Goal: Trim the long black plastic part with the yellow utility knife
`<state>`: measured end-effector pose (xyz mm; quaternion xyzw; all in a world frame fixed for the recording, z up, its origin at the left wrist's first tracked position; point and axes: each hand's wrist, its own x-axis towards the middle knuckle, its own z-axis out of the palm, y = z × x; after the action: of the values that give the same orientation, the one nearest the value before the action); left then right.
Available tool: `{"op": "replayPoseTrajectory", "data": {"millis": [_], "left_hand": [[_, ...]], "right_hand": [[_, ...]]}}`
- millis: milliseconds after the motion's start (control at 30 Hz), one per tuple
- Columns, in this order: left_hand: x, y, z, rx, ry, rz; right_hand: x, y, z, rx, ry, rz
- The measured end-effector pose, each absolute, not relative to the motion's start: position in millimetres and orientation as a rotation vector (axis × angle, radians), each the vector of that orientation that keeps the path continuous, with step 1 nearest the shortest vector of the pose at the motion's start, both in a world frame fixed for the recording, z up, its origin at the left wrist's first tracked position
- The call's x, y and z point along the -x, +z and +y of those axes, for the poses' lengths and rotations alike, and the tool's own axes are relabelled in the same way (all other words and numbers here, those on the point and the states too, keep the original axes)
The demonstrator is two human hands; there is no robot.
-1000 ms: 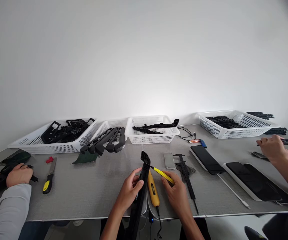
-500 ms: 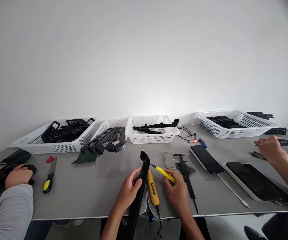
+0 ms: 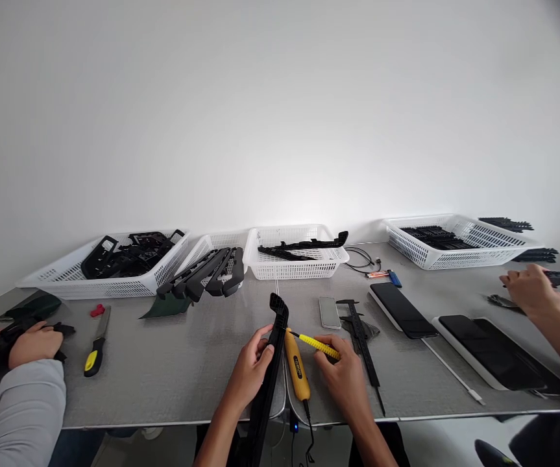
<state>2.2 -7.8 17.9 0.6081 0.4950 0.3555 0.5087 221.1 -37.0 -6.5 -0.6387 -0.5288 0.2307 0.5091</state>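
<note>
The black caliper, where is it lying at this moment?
In the head view, the caliper lies right of centre on the grey table, between the small silvery block and a dark-topped white slab.

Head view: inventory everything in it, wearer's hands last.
Wall: one, white, behind
Table: one, grey, foreground
Baskets: four, white, rear
Loose parts: many, black, mostly basketed
Sheets: two, green, left
File: one, yellow-black, left
Oddments: three, red, orange, blue, scattered
Corded tool: one, yellow, centre
Block: one, grey, right
Caliper: one, black, right
Slabs: at least two, black-topped, right
Cables: several, black or white, centre-right
Others' hands: several, bare, both edges
Long part: one, black, left hand
Thin tool: one, yellow, right hand
Wearer's hands: two, bare, centre
</note>
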Motion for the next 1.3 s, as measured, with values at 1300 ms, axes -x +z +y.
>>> {"op": "replayPoseTrajectory", "data": {"millis": [1300], "left_hand": [[-2.6, 22.1, -9.2, -1.445, 0.871, 1.207]], "right_hand": [[-220.2, -14.7, -35.1, 1.438, 0.657, -1.369]]}}
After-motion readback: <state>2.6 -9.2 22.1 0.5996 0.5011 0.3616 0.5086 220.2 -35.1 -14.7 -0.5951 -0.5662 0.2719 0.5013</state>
